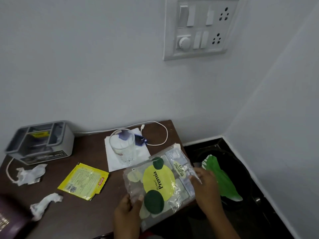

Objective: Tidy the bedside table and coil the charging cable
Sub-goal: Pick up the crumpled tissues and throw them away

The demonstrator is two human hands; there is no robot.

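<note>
Charging cable (167, 134): white, uncoiled, lying in a loose loop at the 1 o'clock corner of the bedside table (82, 214), plug end free near the back edge. From the loop it runs along the wall edge toward 10 o'clock and passes behind a grey organiser box (41, 140). A white cord shows again at 9 o'clock. I take it for the same cable, though the box hides the join.

Just inside the loop sits a blurred blue item (140, 140), touching a drinking glass (123, 147) that stands upright on a white napkin (113, 163).

At 4 o'clock I see both hands on a clear plastic pouch (158, 185) with yellow and green circles, held over the table's right edge. Left hand (128, 211) pinches the pouch's near corner, thumb on top. Right hand (205, 181) has fingers curled round the far side edge.

Centre of the table: yellow sachet (83, 181), flat. One crumpled tissue (31, 173) at 9 o'clock, a second tissue (45, 204) at 7 o'clock, and a dark book (10, 219) at the near left corner.

Off the table at 3 o'clock, on the floor, is a black bin (241, 169) with a green wrapper (222, 180) inside. A switchboard (202, 26) is on the wall at 12 o'clock.
</note>
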